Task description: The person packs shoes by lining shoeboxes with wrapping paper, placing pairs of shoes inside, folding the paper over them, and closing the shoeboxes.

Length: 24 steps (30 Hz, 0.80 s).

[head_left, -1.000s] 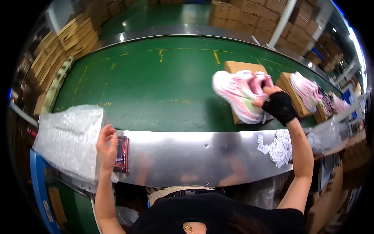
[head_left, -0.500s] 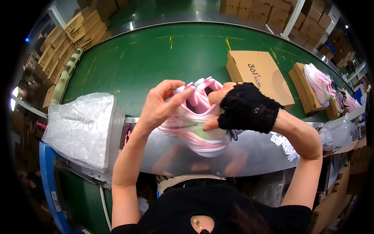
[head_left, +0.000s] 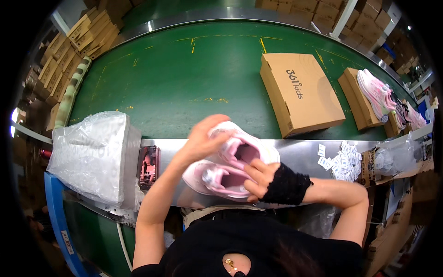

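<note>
Green work surface (head_left: 175,78), scuffed and marked with yellow lines, spreads out beyond both hands, with a shiny metal ledge (head_left: 300,154) along its near edge. Stacked cartons (head_left: 316,16) stand past the far side, and more boxes (head_left: 57,69) are piled well off to the left of the hands.

Between the two hands, above the ledge, is a pair of pink and white shoes, side by side, openings upward; whether their soles touch the metal cannot be told. The left hand (head_left: 205,138) holds the farther shoe (head_left: 260,145), fingers curved over its front by the tongue. At the heel ends, the right hand (head_left: 260,179) — in a black fingerless glove (head_left: 287,185) — grips the pair, its bent fingers at the collars of both the farther shoe and the nearer shoe (head_left: 196,177).

Just left of the left forearm lies a small dark box (head_left: 148,168) with a picture on it, and beside that a pale bundle in clear plastic (head_left: 90,157). Beyond the right hand sits a closed brown cardboard box (head_left: 302,92); farther right, other pink and white shoes (head_left: 374,92) rest on a second box (head_left: 357,104). Near the right forearm, on its far side, small white packets (head_left: 344,161) lie heaped — a few strayed loose.
</note>
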Tool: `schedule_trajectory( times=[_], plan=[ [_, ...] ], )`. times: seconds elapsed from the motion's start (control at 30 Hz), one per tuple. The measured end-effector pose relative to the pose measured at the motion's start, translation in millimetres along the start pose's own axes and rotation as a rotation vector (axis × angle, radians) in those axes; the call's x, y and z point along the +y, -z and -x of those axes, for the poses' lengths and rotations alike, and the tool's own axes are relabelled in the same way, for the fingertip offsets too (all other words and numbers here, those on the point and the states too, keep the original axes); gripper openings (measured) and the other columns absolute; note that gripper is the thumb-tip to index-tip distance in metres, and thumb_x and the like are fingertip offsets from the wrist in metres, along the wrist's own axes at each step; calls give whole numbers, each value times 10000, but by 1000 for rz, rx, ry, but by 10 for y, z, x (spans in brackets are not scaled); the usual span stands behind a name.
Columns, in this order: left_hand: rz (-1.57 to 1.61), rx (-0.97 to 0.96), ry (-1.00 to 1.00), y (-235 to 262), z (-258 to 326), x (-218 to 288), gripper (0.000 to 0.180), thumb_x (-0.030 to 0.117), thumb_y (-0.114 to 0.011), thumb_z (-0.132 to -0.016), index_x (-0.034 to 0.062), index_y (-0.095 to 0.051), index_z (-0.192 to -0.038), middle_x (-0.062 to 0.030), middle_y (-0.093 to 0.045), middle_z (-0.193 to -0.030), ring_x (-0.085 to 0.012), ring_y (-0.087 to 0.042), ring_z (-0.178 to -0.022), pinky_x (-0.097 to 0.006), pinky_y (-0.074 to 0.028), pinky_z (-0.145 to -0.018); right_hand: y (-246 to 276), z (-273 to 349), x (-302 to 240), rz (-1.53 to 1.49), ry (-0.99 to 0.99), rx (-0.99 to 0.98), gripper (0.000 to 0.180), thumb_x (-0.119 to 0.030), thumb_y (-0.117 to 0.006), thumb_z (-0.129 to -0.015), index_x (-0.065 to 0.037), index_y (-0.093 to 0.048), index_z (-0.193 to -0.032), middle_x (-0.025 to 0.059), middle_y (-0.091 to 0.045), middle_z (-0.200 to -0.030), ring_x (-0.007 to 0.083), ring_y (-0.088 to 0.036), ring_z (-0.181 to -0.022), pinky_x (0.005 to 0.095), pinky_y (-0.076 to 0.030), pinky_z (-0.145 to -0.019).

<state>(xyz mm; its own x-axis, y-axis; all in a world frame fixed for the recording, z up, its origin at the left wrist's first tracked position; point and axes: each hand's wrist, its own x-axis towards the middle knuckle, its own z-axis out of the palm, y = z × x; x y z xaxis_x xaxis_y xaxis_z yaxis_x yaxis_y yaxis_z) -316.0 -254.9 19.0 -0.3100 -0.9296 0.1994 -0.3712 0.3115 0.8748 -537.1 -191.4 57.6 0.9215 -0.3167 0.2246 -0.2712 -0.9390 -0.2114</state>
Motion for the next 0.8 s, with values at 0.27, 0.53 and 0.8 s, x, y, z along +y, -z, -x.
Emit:
schedule_trajectory(
  times=[0.27, 0.53, 0.8],
  plan=[
    [-409, -476, -74, -583, -134, 67, 587, 554, -507, -742, -18, -600, -643, -187, -571, -662, -345, -565, -675, -408, -440, -603, -227, 1138, 1027, 307, -737, 199, 589, -154, -695, -600, -72, -471, -1138, 166, -472, -1167, 327, -434, -1084, 446, -350, -896],
    [-232, -392, 41, -644, -229, 32, 619, 549, -496, -764, -31, -555, -973, -224, -589, -813, -360, -564, -828, -400, -446, -707, -449, 990, 1527, 495, -826, 329, 756, -76, -631, -598, -91, -320, -1288, 155, -379, -1283, 312, -341, -1202, 471, -273, -955],
    [-330, -314, -76, -673, -477, -91, 575, 515, -406, -833, -13, -634, -829, -213, -585, -905, -351, -448, -1043, -433, -330, -898, 353, 2028, 1841, -175, -1250, 1397, 359, -152, -543, -799, -64, -476, -1141, 142, -532, -1098, 280, -525, -966, 370, -417, -828]
  ],
)
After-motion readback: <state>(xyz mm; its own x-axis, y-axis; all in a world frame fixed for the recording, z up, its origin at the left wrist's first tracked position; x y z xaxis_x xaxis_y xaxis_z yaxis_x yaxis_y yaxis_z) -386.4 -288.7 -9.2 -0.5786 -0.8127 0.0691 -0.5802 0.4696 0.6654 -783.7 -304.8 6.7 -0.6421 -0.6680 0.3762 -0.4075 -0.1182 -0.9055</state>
